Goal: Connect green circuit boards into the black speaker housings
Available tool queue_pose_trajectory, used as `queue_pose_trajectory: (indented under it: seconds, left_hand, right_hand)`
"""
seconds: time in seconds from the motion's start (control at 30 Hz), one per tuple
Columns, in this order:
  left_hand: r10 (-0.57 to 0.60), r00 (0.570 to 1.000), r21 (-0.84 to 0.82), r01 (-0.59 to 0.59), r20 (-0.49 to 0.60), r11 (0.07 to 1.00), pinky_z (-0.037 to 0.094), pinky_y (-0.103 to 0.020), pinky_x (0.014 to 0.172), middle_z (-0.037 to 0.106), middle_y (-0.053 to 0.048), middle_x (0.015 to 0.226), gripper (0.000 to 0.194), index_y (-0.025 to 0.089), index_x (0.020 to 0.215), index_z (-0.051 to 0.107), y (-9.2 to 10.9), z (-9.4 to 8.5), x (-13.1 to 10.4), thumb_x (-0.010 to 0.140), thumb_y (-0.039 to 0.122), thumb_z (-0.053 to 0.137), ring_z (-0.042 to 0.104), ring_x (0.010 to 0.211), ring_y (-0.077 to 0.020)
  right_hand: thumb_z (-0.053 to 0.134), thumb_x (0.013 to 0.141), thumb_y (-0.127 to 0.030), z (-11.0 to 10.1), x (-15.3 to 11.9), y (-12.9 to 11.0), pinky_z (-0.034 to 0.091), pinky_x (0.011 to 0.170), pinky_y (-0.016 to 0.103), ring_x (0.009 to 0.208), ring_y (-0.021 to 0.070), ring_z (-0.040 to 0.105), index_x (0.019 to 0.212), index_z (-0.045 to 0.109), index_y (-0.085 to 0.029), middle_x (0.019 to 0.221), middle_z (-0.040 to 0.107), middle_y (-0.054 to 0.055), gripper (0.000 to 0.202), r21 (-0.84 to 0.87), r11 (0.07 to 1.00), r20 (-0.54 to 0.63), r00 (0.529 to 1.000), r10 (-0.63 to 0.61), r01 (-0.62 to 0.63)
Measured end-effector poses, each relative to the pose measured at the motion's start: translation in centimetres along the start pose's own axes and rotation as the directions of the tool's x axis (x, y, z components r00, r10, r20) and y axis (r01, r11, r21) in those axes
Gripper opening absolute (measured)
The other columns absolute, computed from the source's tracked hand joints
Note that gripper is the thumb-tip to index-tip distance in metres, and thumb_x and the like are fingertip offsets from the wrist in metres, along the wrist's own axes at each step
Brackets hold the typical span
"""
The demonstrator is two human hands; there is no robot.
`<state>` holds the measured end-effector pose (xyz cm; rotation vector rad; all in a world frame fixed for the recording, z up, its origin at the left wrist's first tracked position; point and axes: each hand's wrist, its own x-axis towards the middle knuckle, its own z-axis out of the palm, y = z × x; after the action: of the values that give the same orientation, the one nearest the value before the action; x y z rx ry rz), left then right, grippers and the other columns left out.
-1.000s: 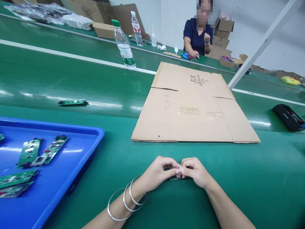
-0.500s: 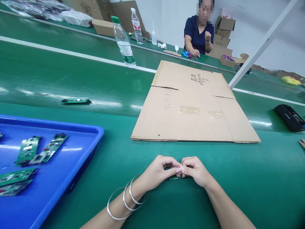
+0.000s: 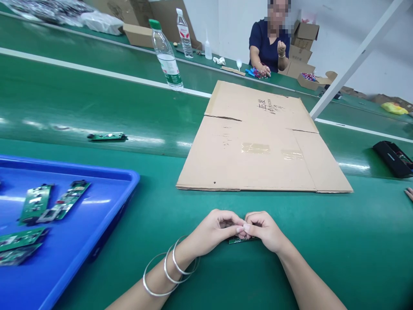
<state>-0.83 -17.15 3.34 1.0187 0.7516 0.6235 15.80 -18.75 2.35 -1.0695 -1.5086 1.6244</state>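
Note:
My left hand [image 3: 211, 230], with several silver bangles on its wrist, meets my right hand [image 3: 266, 230] low in the middle of the view. Both are closed, thumbs and fingertips pinched together. Just under the fingertips is a small green circuit board [image 3: 237, 241], partly covered by the fingers. What the fingertips pinch is hidden between them. To the left stands a blue tray [image 3: 127, 176] holding several green circuit boards [image 3: 69, 200]. Beyond it, another circuit board [image 3: 107, 136] lies on the green belt [image 3: 58, 103].
A flattened cardboard sheet [image 3: 258, 168] lies ahead of my hands. Past it stand a green-capped bottle [image 3: 167, 64] and a second bottle [image 3: 184, 36]. A black case [image 3: 392, 159] is at the right. A person [image 3: 267, 47] sits across; another person's fingers [image 3: 409, 193] show at the right edge.
The circuit board on the belt has shifted slightly to the right. My hands stay pinched together in almost the same place. The view has moved very little.

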Motion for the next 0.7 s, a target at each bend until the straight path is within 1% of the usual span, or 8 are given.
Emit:
queue_pose_trajectory:
  seconds: [0.17, 0.4, 0.53, 0.63, 0.7]
  left_hand:
    - [0.006, 1.0, 0.03, -0.006, -0.022, 1.0, 0.049, -0.024, 0.06, 0.068, 0.0, 0.057, 0.017, 0.014, 0.062, 0.067, -0.02, 0.13, 0.01, 0.064, 0.03, 0.07, 0.061, 0.057, -0.0128]
    - [0.026, 0.998, 0.049, -0.024, -0.057, 0.999, 0.046, -0.021, 0.056, 0.069, 0.0, 0.056, 0.014, 0.014, 0.06, 0.066, -0.35, 0.18, 0.2, 0.061, 0.026, 0.073, 0.059, 0.055, -0.011]
    - [0.015, 0.999, 0.005, -0.014, -0.041, 1.0, 0.048, -0.023, 0.057, 0.069, -0.001, 0.058, 0.017, 0.013, 0.063, 0.066, -0.36, 0.18, 0.16, 0.061, 0.029, 0.072, 0.061, 0.057, -0.0125]
    - [0.006, 1.0, -0.036, -0.007, -0.022, 0.999, 0.051, -0.027, 0.062, 0.071, -0.003, 0.062, 0.021, 0.013, 0.066, 0.067, -0.29, 0.15, 0.12, 0.06, 0.032, 0.073, 0.065, 0.061, -0.0155]
    - [0.005, 1.0, -0.054, -0.006, -0.019, 0.999, 0.052, -0.028, 0.065, 0.072, -0.003, 0.063, 0.022, 0.013, 0.067, 0.067, -0.27, 0.12, 0.12, 0.06, 0.033, 0.073, 0.065, 0.063, -0.0161]
  right_hand:
    - [0.054, 0.074, -0.058, 0.11, -0.02, 0.03, 0.034, 0.054, 0.024, 0.053, 0.0105, 0.046, 0.047, 0.051, -0.017, 0.053, 0.051, -0.001, 0.049, -0.067, 0.998, -0.013, 1.0, -0.022, 0.021]
    - [0.055, 0.073, -0.058, 0.08, 0.01, 0.06, 0.033, 0.053, 0.023, 0.053, 0.0102, 0.046, 0.047, 0.051, -0.017, 0.053, 0.05, -0.001, 0.049, -0.075, 0.997, -0.026, 0.999, -0.027, 0.025]
    - [0.058, 0.072, -0.056, -0.02, 0.05, 0.07, 0.036, 0.054, 0.024, 0.053, 0.0102, 0.047, 0.047, 0.051, -0.017, 0.053, 0.051, -0.001, 0.047, -0.015, 1.0, -0.016, 1.0, -0.01, 0.009]
    - [0.059, 0.072, -0.054, -0.12, 0.08, 0.05, 0.038, 0.054, 0.024, 0.053, 0.0101, 0.049, 0.048, 0.051, -0.016, 0.054, 0.051, -0.002, 0.046, 0.047, 0.999, 0.001, 1.0, 0.007, -0.007]
    - [0.059, 0.072, -0.053, -0.16, 0.08, 0.01, 0.038, 0.053, 0.023, 0.053, 0.01, 0.049, 0.048, 0.051, -0.016, 0.054, 0.051, -0.002, 0.045, 0.054, 0.999, 0.002, 1.0, 0.008, -0.008]
